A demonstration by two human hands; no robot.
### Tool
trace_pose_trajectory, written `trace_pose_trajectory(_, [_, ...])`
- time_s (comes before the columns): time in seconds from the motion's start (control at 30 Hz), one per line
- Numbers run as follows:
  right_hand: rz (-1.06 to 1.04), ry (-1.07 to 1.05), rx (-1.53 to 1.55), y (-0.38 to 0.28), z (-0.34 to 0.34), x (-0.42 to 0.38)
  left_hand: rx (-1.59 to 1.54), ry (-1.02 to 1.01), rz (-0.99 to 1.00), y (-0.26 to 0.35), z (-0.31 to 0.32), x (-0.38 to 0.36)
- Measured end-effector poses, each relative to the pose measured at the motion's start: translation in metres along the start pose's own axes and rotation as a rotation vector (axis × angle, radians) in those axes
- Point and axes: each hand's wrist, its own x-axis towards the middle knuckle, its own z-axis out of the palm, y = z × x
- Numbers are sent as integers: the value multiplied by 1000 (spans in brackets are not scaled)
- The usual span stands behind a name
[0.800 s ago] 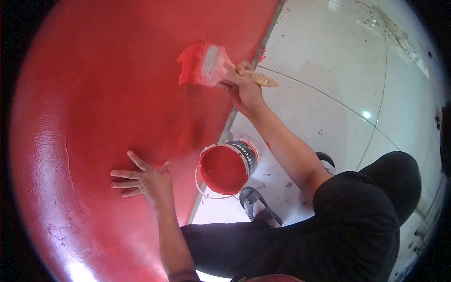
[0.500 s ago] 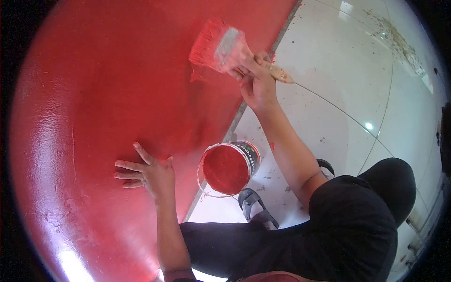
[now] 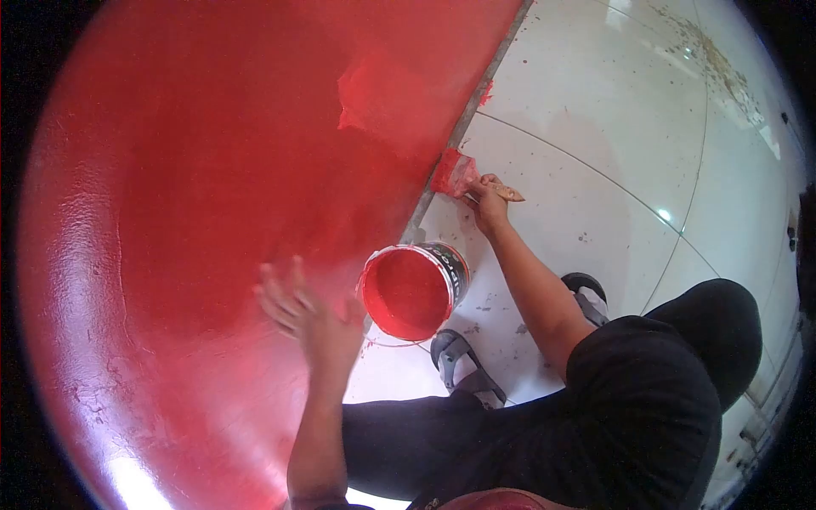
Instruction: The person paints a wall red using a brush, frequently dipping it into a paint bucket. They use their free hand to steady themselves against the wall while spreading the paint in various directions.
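My right hand point(image 3: 487, 204) is closed round the wooden handle of a wide paintbrush point(image 3: 463, 174). Its bristles are coated in red and sit over the grey edge strip beside the red wall point(image 3: 212, 195). My left hand point(image 3: 310, 319), fingers spread and slightly blurred, holds nothing and is in front of the wall, left of the bucket. Between my arms stands an open paint bucket point(image 3: 408, 293) with red paint inside and a dark printed label. A lighter, fresh patch of red paint point(image 3: 365, 93) shows higher up the wall.
White floor tiles point(image 3: 595, 195) with paint specks lie to the right of the edge strip. A red smear point(image 3: 485, 93) marks the tile near that edge. My sandalled foot point(image 3: 463, 365) is just below the bucket, with my dark-clothed knee point(image 3: 714, 331) to the right.
The paintbrush in my right hand has come off the red wall, down and right towards the bucket. My left hand has moved right, nearer the bucket.
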Motion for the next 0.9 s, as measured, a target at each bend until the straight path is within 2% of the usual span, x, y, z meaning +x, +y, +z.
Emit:
trace_pose_trajectory(0.03, [-31, 9, 23, 0, 0, -2, -78, -147, -18, 1, 15, -12])
trace_pose_trajectory(0.1, [-40, 25, 7, -4, 12, -10, -370, -560, -247, -20, 59, -31])
trace_pose_trajectory(0.13, [-52, 40, -2, -2, 19, -11, -370, -562, -248, -26, 68, -31])
trace_pose_trajectory(0.2, [-51, 15, -29, 6, 41, -5, -1009, -751, -417, -40, 77, -28])
trace_pose_trajectory(0.23, [-51, -11, -55, 9, 54, -5, -1005, -751, -414, -40, 72, -24])
trace_pose_trajectory(0.3, [-64, -27, -43, 4, 79, -18, -1096, -847, -554, -40, 59, -15])
trace_pose_trajectory(0.4, [-72, -105, 44, -31, 108, -43, -1197, -958, -576, -39, 51, 1])
trace_pose_trajectory(0.43, [-57, -173, 130, -44, 117, -50, -1199, -963, -575, -36, 48, 3])
trace_pose_trajectory(0.5, [-82, -228, 222, -74, 134, -62, -1325, -986, -702, -30, 41, 1])
trace_pose_trajectory(0.57, [-130, -326, 396, -97, 142, -66, -1320, -954, -688, -25, 30, -5])
trace_pose_trajectory(0.6, [-166, -415, 424, -100, 137, -63, -1319, -917, -666, -22, 25, -7])
trace_pose_trajectory(0.63, [-160, -417, 426, -97, 136, -55, -1317, -913, -672, -19, 20, -9])
trace_pose_trajectory(0.73, [-178, -356, 339, -54, 110, -33, -1370, -887, -733, -12, 12, -20])
trace_pose_trajectory(0.8, [-71, -115, 284, -12, 73, -15, -1354, -863, -706, -8, 13, -19])
trace_pose_trajectory(0.87, [-54, 34, 38, 16, 33, -6, -1342, -863, -704, -1, 13, -15])
trace_pose_trajectory(0.9, [-53, 33, 40, 21, 18, -4, -1331, -871, -706, 2, 13, -15])
